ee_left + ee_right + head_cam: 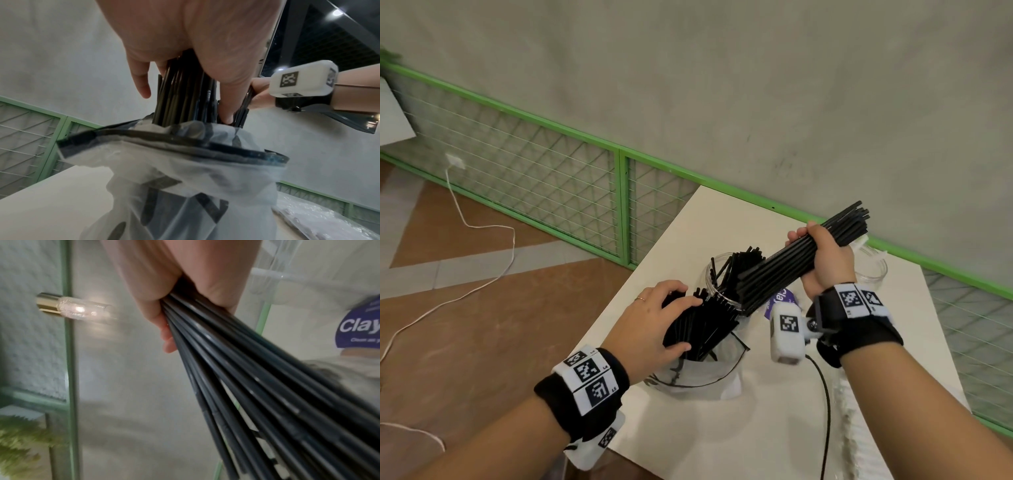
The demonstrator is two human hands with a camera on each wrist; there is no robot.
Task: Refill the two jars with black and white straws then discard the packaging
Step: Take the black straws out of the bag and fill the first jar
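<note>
Grey wall (756,85) stands behind a green mesh fence (534,161); a white table (722,428) sits against it over a brown and pale tiled floor (465,308), where a white cord (482,274) trails.

Right hand (822,260): fingers curled round a bundle (801,253) of black straws, held tilted, its lower end over the mouth of a clear jar (714,274). That jar already holds black straws leaning at angles. The right wrist view confirms the closed grip, the straws fanning out below the fist.

Left hand (654,322): fingers and thumb wrapped about a second clump of black straws (705,325) that stands in a clear plastic bag (705,383) with a dark seal strip and dark lettering. The bag rests on the table, just in front of the jar. The left wrist view shows the fingers (141,81) reaching down along these straws at the bag mouth.

A second clear jar (873,267) stands behind the right hand, mostly hidden; its contents cannot be told. A purple label (780,301) shows between jar and right wrist. A further clear packet (849,428) lies along the table's right edge, under the right forearm; contents unclear.

Both wrists carry black bands with coded markers.
</note>
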